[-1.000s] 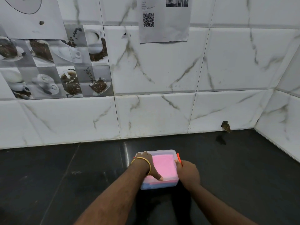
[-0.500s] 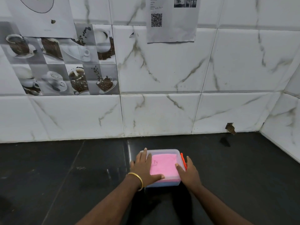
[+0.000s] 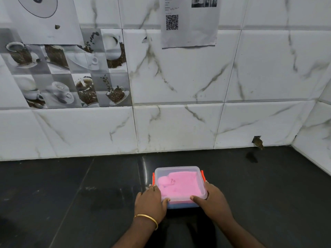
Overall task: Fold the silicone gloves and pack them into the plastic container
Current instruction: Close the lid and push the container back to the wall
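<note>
A clear plastic container (image 3: 179,168) with orange side clips stands on the dark counter, its translucent lid on top. Folded pink silicone gloves (image 3: 180,185) show through the lid; a blue layer shows low at the front. My left hand (image 3: 150,201), with a gold bangle at the wrist, holds the container's near left corner, thumb on the lid. At the near right corner my right hand (image 3: 215,199) grips the same way, thumb pressed on the lid's front edge.
The black counter (image 3: 71,194) stretches left and right of the container. A white marble-tiled wall (image 3: 179,122) rises close behind it, and a side wall (image 3: 318,149) closes the right corner. A small hole (image 3: 257,141) sits low in the tiles.
My left hand slid off the lid's top to the container's left front corner, uncovering the left orange clip. My right hand stayed at the right side. The view moved closer.
</note>
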